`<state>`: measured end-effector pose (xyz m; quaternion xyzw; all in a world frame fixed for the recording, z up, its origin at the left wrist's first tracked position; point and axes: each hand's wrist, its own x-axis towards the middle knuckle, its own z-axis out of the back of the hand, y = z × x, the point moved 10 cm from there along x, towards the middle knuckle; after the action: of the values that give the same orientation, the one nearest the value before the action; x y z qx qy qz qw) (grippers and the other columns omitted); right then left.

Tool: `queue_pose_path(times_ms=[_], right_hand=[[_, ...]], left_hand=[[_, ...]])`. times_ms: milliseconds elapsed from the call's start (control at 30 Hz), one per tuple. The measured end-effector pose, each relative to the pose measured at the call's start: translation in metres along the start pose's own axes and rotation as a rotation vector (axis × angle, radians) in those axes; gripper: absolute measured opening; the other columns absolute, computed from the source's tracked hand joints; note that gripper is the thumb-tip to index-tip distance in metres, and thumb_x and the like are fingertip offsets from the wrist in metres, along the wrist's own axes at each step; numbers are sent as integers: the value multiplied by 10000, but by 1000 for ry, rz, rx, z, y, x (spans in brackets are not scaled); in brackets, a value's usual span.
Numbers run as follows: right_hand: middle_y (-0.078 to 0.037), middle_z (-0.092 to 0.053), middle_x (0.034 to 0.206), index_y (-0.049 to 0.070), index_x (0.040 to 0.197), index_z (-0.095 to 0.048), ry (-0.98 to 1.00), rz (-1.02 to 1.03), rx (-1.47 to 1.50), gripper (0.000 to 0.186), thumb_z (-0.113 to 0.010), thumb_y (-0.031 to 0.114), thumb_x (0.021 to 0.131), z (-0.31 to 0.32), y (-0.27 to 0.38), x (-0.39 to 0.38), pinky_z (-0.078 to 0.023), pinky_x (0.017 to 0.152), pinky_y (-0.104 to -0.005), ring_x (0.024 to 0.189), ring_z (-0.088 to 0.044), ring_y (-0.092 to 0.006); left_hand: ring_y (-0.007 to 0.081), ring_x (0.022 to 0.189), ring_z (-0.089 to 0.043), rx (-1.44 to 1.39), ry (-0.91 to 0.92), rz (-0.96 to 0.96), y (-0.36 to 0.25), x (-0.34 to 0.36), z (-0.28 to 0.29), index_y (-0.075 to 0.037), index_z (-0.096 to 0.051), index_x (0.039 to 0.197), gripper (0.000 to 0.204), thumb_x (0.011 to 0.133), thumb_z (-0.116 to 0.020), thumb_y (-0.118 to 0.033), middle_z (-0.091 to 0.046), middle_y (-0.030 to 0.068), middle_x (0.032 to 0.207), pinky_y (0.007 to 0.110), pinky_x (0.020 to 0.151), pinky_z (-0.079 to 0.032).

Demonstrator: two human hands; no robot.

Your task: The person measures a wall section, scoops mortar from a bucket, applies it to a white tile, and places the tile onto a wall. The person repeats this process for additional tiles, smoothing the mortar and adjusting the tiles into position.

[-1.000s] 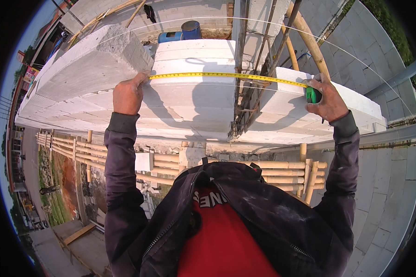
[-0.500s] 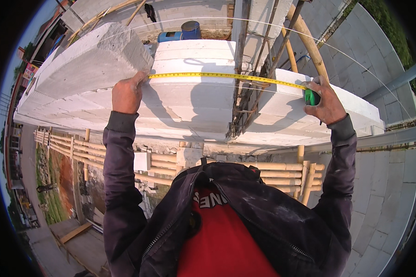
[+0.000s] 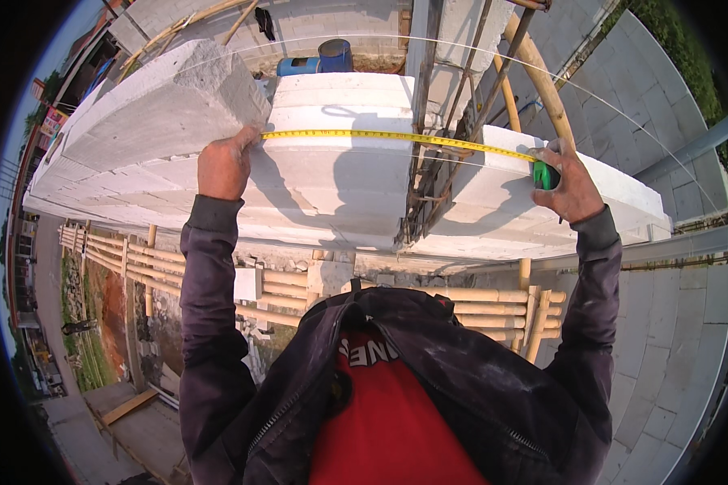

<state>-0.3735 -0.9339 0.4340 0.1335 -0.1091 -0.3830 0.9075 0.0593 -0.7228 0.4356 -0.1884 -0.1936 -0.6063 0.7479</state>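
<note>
A yellow tape measure (image 3: 340, 133) is drawn out across the face of a white block wall (image 3: 356, 182). Its free end is pinched in my left hand (image 3: 226, 164), against the near lower corner of a raised block (image 3: 170, 101). My right hand (image 3: 570, 182) grips the green tape case (image 3: 545, 175) in front of the wall section on the right. Between the two wall sections, the blade passes in front of upright steel rebar (image 3: 429, 186). Shadows of my arms and head fall on the white blocks.
A thin white string (image 3: 493, 55) arcs over the wall. Beyond it stand blue drums (image 3: 335, 56) and slanted bamboo poles (image 3: 542, 85). Below the wall, bamboo scaffold poles (image 3: 493, 309) run sideways, and the ground lies far down at the left.
The tape stays stretched between my hands. My right hand and the case have shifted very slightly down; my left hand looks nearly still.
</note>
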Motion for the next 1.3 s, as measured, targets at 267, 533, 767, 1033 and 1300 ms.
queue_pose_path(times_ms=[267,533,767,1033,1300], right_hand=[[-148,-500,1063,32,1176,-650,-22,-8,27,604,-778,105,590,7,2,-3,-494,903,-395,1016,-584,-356],[-144,-483,1034,1,1197,-614,16,75,108,644,-736,68,569,5,31,8,-481,854,-367,938,-553,-325],[-12,-505,889,-18,1389,-424,354,42,611,916,-821,216,597,-72,15,-48,-464,680,-245,742,-517,-119],[-124,-587,1000,-43,1286,-544,676,351,457,738,-730,146,598,-204,180,-31,-496,797,-342,893,-599,-239],[-141,-604,1028,-63,1236,-562,899,309,492,751,-761,271,594,-218,235,-27,-482,850,-374,945,-589,-254]], left_hand=[[364,749,-680,-27,36,73,-4,5,-5,-151,-722,1097,385,781,-607,37,-697,188,831,426,642,-530],[342,716,-680,-92,49,127,1,-12,12,-152,-719,1062,322,803,-623,14,-697,143,774,414,625,-538],[362,873,-641,-752,-194,18,-73,-96,34,-40,-684,978,159,847,-609,-92,-669,149,918,450,777,-507],[392,1102,-571,-999,-78,631,-104,-204,-77,-49,-560,1271,490,848,-687,-261,-510,204,1261,474,925,-469],[396,1124,-553,-907,12,962,-71,-249,-104,-36,-568,1254,525,830,-720,-306,-516,213,1251,469,962,-452]])
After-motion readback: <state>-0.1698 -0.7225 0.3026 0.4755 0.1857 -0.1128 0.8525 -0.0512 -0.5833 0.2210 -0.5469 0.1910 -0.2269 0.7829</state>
